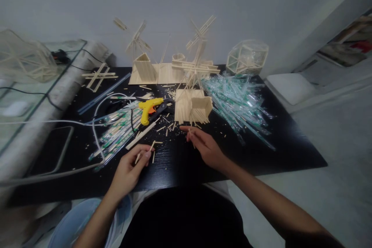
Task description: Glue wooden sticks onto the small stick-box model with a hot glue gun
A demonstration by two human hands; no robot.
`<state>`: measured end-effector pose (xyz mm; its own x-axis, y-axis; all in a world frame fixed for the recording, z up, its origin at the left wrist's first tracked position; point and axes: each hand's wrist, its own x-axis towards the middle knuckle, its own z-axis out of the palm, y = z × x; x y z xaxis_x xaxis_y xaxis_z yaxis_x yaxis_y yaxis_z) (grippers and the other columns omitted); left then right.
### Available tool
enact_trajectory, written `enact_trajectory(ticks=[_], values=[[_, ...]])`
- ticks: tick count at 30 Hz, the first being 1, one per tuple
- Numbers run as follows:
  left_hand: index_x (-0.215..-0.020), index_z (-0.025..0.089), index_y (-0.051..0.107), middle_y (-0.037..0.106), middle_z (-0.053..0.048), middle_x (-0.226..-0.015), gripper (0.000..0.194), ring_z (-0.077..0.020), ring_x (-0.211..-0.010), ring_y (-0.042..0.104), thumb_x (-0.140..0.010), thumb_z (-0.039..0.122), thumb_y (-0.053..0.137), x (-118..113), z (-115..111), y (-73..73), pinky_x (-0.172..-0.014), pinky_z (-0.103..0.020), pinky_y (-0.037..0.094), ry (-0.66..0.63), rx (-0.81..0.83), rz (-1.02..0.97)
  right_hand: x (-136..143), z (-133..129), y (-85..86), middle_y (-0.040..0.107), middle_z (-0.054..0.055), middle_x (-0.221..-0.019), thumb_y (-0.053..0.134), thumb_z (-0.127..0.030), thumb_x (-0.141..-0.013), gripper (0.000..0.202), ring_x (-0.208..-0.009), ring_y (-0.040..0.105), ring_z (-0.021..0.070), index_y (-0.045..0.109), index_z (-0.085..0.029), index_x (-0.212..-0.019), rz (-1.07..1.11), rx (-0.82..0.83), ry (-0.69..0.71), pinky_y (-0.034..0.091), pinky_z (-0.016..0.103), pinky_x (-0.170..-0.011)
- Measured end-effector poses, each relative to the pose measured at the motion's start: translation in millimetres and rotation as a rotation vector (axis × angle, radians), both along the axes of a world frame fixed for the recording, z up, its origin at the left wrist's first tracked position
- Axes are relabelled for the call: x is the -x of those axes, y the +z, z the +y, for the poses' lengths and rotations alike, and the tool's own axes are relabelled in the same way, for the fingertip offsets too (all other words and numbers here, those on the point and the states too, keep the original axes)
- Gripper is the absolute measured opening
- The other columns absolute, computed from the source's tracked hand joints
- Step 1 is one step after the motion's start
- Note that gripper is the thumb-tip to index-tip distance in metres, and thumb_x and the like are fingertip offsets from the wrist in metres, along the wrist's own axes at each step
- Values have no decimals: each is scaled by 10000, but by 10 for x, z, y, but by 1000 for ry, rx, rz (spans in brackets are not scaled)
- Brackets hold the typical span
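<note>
Thin pale wooden sticks (152, 146) are pinched between the thumb and fingers of my left hand (133, 166), low over the black table's front part. My right hand (205, 148) holds a short wooden stick (192, 138) between thumb and fingers, its index finger stretched toward the wooden model base (182, 108). A yellow glue gun (148, 109) lies beyond my left hand. Loose sticks (142, 135) rest beside it, and small offcuts are scattered between my hands.
Plastic-wrapped packs (241, 104) pile up at the right, more packs (116, 133) at the left. Windmill-like stick models (145, 70) stand at the back. A white cable (93, 124) loops across the left side. A blue bin (75, 221) is below the table.
</note>
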<state>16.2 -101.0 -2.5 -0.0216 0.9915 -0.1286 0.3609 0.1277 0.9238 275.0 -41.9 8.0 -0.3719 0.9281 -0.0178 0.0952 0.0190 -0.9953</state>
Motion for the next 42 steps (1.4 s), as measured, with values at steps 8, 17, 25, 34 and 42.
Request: enact_trajectory(ticks=[8, 17, 25, 34, 42], values=[[-1010, 192, 701, 585, 6, -732, 322, -145, -659, 518, -934, 486, 594, 9, -24, -102, -599, -236, 396, -18, -4, 48, -254, -127, 90, 752, 150, -1144, 653, -523, -933, 378, -1042, 730, 239, 617, -156, -848, 172, 491, 331, 580, 450, -932], [-976, 196, 692, 602, 14, -736, 303, -140, -668, 526, -958, 473, 570, 23, -18, -117, -600, -225, 388, -55, -14, 129, -189, -61, -85, 676, 124, -1318, 536, -454, -1017, 322, -1151, 665, 230, 669, -193, -1150, -39, 93, -21, 484, 477, -1078], [-983, 204, 698, 619, 16, -741, 267, -142, -672, 546, -961, 435, 566, 35, -19, -136, -604, -225, 395, -67, -29, 168, -91, -196, -63, 703, 50, -939, 387, -212, -1054, 259, -703, 651, 138, 567, -171, -1237, -238, -106, 108, 549, 311, -736], [-991, 207, 697, 608, 20, -724, 265, -141, -659, 553, -946, 441, 582, 24, -29, -124, -584, -218, 397, -56, -33, 172, 206, -227, -160, 663, 102, -993, 667, -342, -953, 198, -906, 637, 248, 597, -162, -996, -792, -410, 104, 514, 386, -833], [-985, 204, 696, 537, 36, -666, 258, -131, -617, 515, -947, 432, 582, 16, -28, -118, -585, -218, 387, -64, -44, 192, 212, -291, -227, 676, 99, -973, 569, -200, -998, 64, -901, 615, 240, 616, -164, -973, -839, -485, 78, 481, 371, -831]])
